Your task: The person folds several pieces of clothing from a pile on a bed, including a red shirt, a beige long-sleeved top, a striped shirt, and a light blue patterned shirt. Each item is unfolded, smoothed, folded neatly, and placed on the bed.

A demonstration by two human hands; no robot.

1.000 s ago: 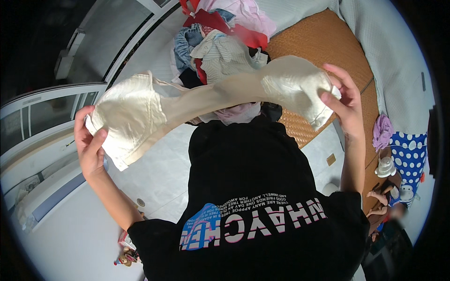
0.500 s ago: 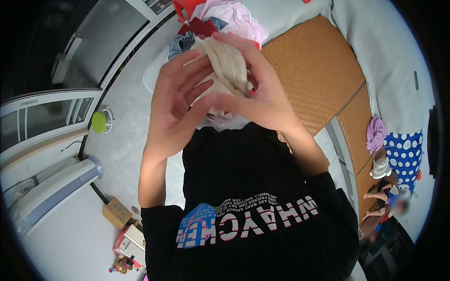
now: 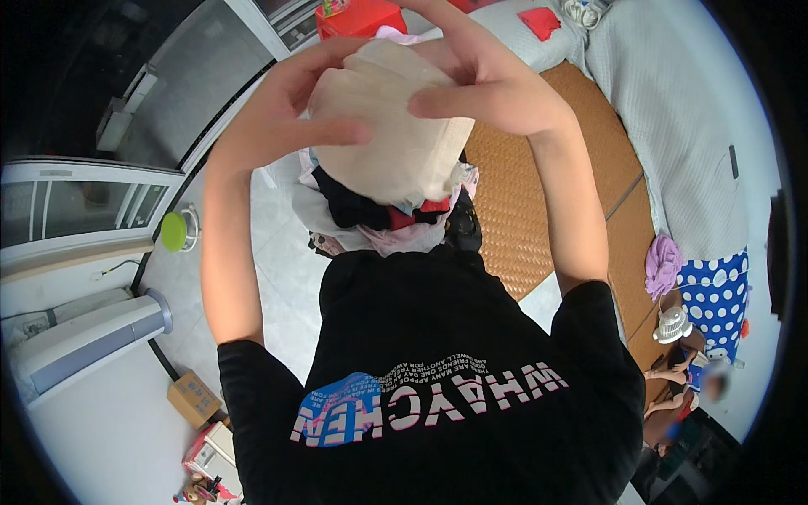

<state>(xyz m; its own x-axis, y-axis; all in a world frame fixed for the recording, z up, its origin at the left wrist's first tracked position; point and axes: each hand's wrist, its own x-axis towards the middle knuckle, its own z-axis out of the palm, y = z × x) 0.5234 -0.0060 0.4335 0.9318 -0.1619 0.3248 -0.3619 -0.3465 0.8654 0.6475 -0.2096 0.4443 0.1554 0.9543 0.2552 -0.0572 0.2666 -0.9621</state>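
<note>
Both my hands hold a cream-coloured piece of cloth (image 3: 387,126) up in front of me, over a heap of clothes. My left hand (image 3: 290,114) grips its left side, the thumb lying across the front. On the right side my right hand (image 3: 492,84) has its thumb pressed on the cloth, with the fingers behind it. What kind of garment it is, I cannot make out. Beneath it the clothes heap (image 3: 349,202) shows black, red, white and pale pink fabric, partly hidden by the cloth.
A bed or bench with a woven tan mat (image 3: 513,202) lies to the right, backed by a pale quilted cover (image 3: 673,126). At the top stands a red plastic stool (image 3: 362,18). Further right are a small white fan (image 3: 672,325) and another person (image 3: 682,370). A green-topped stool (image 3: 174,231) stands left.
My hands have moved apart and lifted, and the cream cloth has gone from bunched to spread wider between them. The dark and red clothes below it now show more.
</note>
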